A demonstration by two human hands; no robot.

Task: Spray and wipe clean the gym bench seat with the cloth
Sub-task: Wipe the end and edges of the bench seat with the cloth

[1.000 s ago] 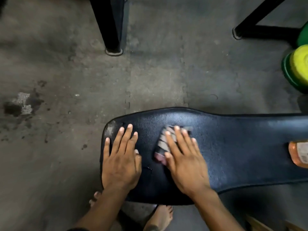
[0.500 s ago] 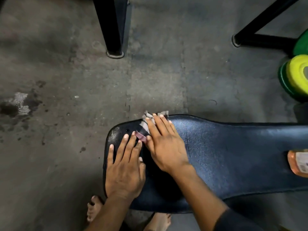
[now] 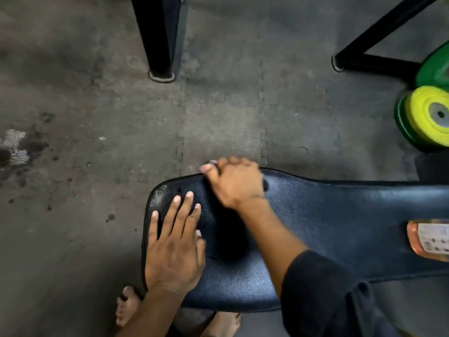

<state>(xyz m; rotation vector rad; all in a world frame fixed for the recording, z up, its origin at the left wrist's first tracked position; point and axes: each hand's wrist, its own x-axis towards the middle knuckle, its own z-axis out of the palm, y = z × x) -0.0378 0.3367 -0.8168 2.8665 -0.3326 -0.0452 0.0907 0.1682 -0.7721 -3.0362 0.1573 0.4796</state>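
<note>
The black padded bench seat (image 3: pixel 323 220) runs from the lower middle to the right edge. My left hand (image 3: pixel 173 244) lies flat on its near left end, fingers spread, holding nothing. My right hand (image 3: pixel 234 182) is curled over the seat's far edge, closed on the cloth (image 3: pixel 211 163), of which only a small pale corner shows past the fingers. An orange spray bottle (image 3: pixel 428 239) lies on the seat at the right edge, partly cut off by the frame.
Grey stained concrete floor all around. A black frame post (image 3: pixel 161 40) stands at the top middle, a black angled frame foot (image 3: pixel 364 54) at the top right. Green and yellow weight plates (image 3: pixel 425 115) rest at the right. My bare feet (image 3: pixel 128 305) stand under the seat's near edge.
My right hand slid the cloth from the seat's middle to the far left edge and curled over the rim, hiding most of the cloth. The left hand stayed flat in place.
</note>
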